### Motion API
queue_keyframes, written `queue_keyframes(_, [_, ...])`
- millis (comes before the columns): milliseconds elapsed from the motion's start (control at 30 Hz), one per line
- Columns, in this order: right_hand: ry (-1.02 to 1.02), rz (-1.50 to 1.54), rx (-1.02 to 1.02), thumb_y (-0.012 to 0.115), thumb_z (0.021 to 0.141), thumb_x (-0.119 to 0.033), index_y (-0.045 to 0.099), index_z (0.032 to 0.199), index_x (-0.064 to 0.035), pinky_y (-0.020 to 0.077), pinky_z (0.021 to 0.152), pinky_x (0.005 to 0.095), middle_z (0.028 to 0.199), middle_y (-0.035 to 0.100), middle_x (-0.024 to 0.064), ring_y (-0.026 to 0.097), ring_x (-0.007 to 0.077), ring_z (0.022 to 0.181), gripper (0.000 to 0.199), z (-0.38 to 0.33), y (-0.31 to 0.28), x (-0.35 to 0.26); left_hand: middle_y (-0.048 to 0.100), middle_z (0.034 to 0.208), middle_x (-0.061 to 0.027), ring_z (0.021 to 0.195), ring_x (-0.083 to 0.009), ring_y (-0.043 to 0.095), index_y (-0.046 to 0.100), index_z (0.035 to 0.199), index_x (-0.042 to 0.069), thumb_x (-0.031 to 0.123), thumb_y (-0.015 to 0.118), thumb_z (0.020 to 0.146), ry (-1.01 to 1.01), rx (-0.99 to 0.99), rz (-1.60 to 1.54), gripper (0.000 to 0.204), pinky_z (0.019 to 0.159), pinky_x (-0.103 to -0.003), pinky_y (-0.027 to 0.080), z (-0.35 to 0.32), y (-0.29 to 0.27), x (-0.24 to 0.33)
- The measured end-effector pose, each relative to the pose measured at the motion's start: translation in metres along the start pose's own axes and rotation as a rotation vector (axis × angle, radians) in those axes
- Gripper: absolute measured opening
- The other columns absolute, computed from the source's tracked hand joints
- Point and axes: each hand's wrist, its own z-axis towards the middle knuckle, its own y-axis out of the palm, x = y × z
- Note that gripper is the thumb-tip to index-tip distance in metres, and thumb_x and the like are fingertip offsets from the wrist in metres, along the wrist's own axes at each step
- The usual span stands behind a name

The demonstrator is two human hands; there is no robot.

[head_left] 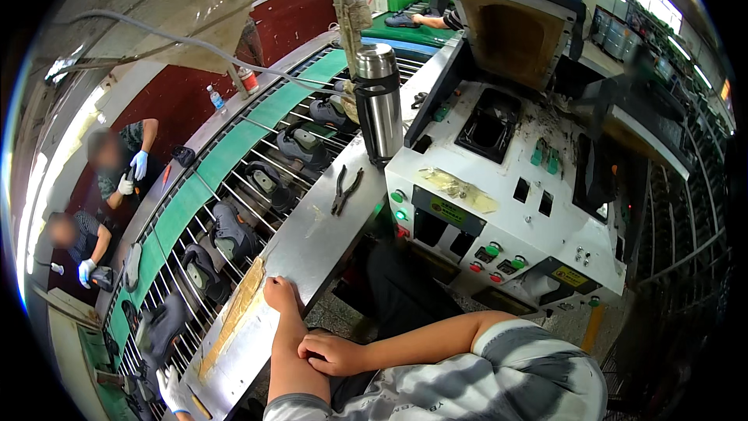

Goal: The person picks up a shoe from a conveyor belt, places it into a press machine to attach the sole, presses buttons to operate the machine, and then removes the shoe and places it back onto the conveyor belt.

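My left hand (280,294) rests in a loose fist on the edge of the metal ledge (315,242), beside a strip of brown tape (234,318). Nothing shows in it. Across my left forearm lies my right hand (333,353), its fingers curled against the skin and holding no object. Farther along the ledge is a pair of dark-handled pliers (340,193), away from both hands. A steel vacuum flask (379,105) stands upright beyond the pliers. Past the ledge, several dark grey shoes (232,231) sit on the roller conveyor (290,179).
At right stands a white machine (499,175) with coloured buttons and a raised lid (510,31). A green belt (226,152) runs along the conveyor. Two people work at far left; a gloved hand (170,390) is near the shoes at lower left. A bottle (216,98) stands opposite.
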Motion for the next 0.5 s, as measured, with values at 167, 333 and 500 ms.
queue_keyframes(167, [-0.252,-0.028,0.210,0.055,0.081,-0.005,0.054,0.104,-0.0071,0.0467,0.079,0.0368,0.100,0.058,0.0090,0.058,0.0285,0.092,0.023,0.010,-0.001,-0.013,0.063,0.078,-0.0194,0.075,-0.0388,0.060,0.059,0.076,0.001,0.023,0.054,0.083,-0.017,-0.082,0.062,0.023,0.069,-0.049,0.046,0.000,0.002,-0.008])
queue_keyframes(333, [-0.005,0.030,-0.060,0.054,0.081,-0.003,0.055,0.106,-0.0066,0.0473,0.079,0.0369,0.103,0.057,0.0099,0.058,0.0295,0.094,0.025,0.000,-0.005,-0.009,0.063,0.077,-0.0192,0.074,-0.0389,0.060,0.060,0.075,0.002,0.023,0.054,0.083,0.001,-0.048,0.059,0.023,0.068,-0.049,0.046,-0.003,0.012,-0.017])
queue_keyframes(500, [-0.189,0.025,0.072,0.053,0.080,-0.004,0.055,0.107,-0.0060,0.0461,0.084,0.0368,0.102,0.057,0.0105,0.057,0.0297,0.097,0.027,0.013,-0.009,-0.023,0.062,0.075,-0.0189,0.073,-0.0391,0.059,0.059,0.071,0.004,0.023,0.056,0.081,-0.052,-0.024,0.124,0.021,0.067,-0.049,0.046,-0.002,0.010,-0.022])
